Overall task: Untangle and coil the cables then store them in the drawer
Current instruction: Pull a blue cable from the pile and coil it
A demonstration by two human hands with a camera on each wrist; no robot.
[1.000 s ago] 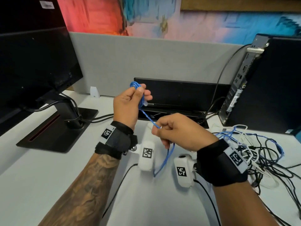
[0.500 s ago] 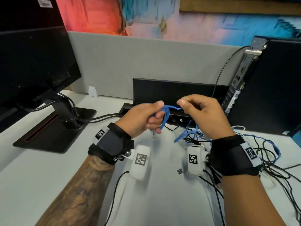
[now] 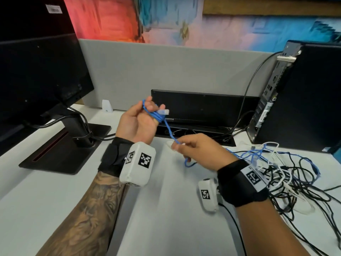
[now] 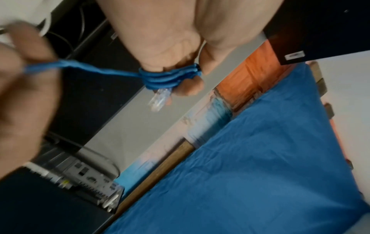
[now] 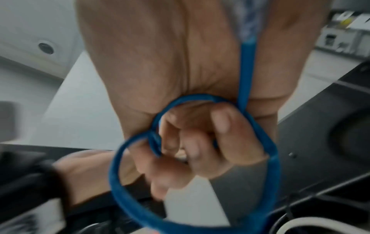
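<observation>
My left hand (image 3: 142, 119) is raised palm-up over the desk with a blue cable (image 3: 170, 131) wound in several turns round its fingers (image 4: 188, 88). The cable's clear plug (image 3: 163, 112) (image 4: 159, 101) sticks out past the coil (image 4: 170, 77). A taut stretch runs down to my right hand (image 3: 195, 147), which grips the blue cable (image 5: 245, 76) in curled fingers (image 5: 226, 139), a loose loop hanging below. The rest trails into a tangled heap of black, white and blue cables (image 3: 287, 172) on the desk at right. No drawer is in view.
A monitor (image 3: 36, 71) on a black stand (image 3: 60, 154) fills the left. A black box (image 3: 199, 108) sits behind my hands against the grey partition (image 3: 166, 71). A computer tower (image 3: 302, 97) stands at right. White desk (image 3: 36, 200) lies in front.
My left hand rose and turned palm-up with another turn of blue cable round its fingers. My right hand dropped from beside it to lower right, pulling the cable taut.
</observation>
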